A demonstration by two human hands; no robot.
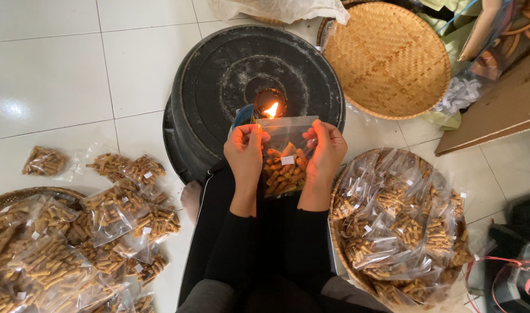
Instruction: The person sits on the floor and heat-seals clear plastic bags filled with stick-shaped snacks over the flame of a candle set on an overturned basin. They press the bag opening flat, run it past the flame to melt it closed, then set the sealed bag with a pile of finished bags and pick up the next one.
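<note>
Clear plastic bag of brown stick snacks (285,165): held upright over lap, near small candle flame (271,109) on black upturned tub (218,75). Left hand (244,152), right hand (327,152) pinch top corners, grip closed. Film light, limp, slippery, likely heat-sensitive; hold by upper edge.

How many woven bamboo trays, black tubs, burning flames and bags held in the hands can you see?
Round woven bamboo trays: 3 (empty one, one full of bags, one partly visible)
Upturned black round plastic tub: 1
Small burning flame: 1
Clear plastic bag of brown snack sticks, held by left hand and right hand: 1
Total: 6
</note>
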